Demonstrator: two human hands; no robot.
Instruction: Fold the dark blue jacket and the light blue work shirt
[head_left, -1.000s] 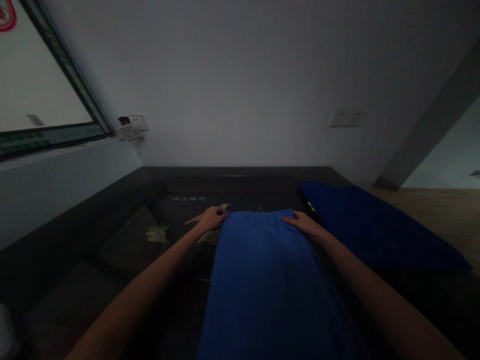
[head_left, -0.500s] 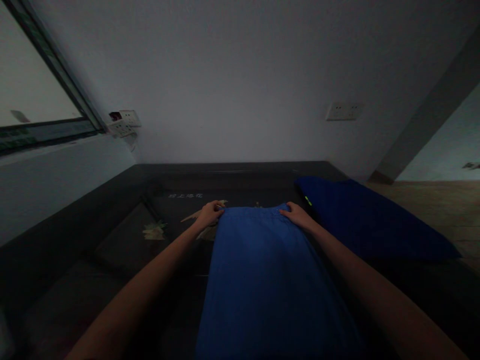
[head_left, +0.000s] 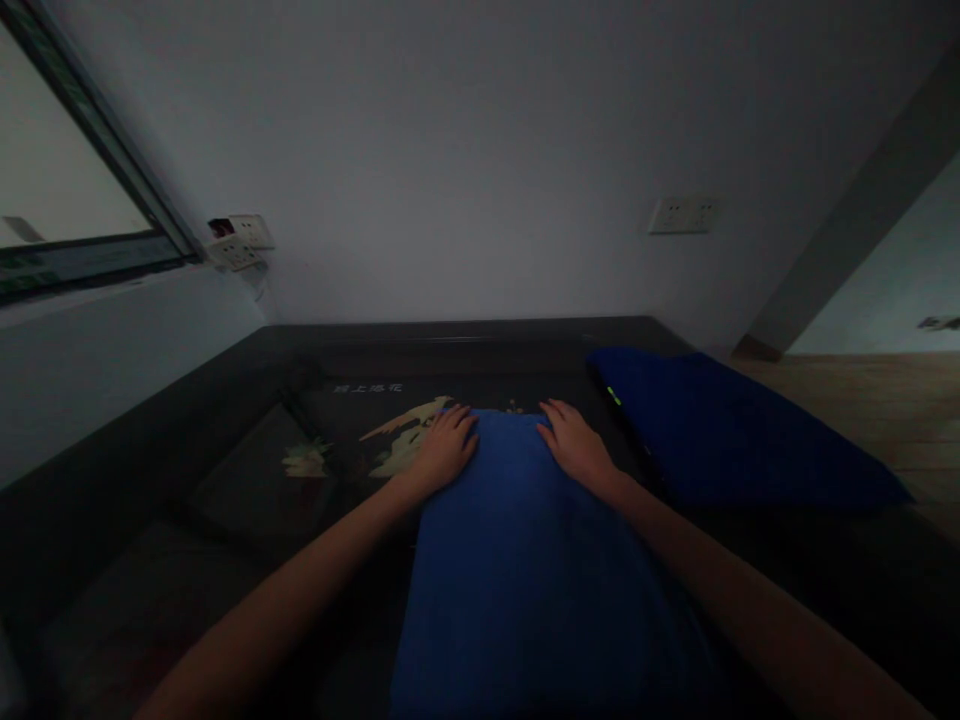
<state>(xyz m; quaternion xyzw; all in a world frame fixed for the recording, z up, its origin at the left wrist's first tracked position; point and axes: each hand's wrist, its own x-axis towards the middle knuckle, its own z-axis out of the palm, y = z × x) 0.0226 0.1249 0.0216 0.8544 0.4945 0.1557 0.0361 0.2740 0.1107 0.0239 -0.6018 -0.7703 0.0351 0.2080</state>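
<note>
A blue garment (head_left: pixel 517 540), with a far edge like a waistband, lies lengthwise toward me on a dark surface. It could be trousers, but its near end runs out of view. My left hand (head_left: pixel 448 445) rests flat over its far left corner, fingers extended. On the far right corner lies my right hand (head_left: pixel 571 440), its fingers also stretched out and slightly spread. Neither hand pinches the cloth.
A darker blue cloth (head_left: pixel 735 430) with a small yellow-green mark lies to the right. The dark bed-like surface (head_left: pixel 360 355) carries printed flowers and white characters. A wall with sockets (head_left: pixel 684 215) stands behind; a window frame is at upper left.
Both hands have let go of the garment's far corners and now lie flat on them, a little closer together. The far edge of the garment has come down onto the surface.
</note>
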